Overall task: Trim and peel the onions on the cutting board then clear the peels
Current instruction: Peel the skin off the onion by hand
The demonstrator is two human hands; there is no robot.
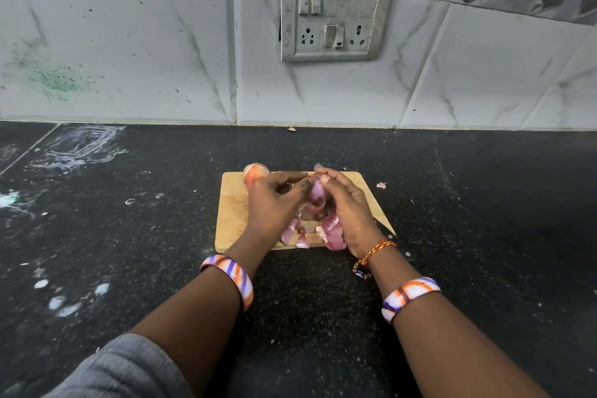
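Note:
A purple onion [317, 195] is held above the wooden cutting board [232, 213] between both hands. My left hand [274, 203] grips its left side with curled fingers. My right hand [347, 207] grips the right side, thumb at the onion's top. A knife tip [318, 167] pokes out above my right hand, and its dark handle end [386, 229] shows below that hand. Pink peels [303, 236] lie on the board's near edge under the hands. A second onion [256, 175], still in its orange skin, sits at the board's far left corner.
The board lies on a dark speckled counter [129, 236] with white smears and scraps at the left. A loose peel scrap [381, 185] lies right of the board. A tiled wall with a switch panel [336, 14] stands behind.

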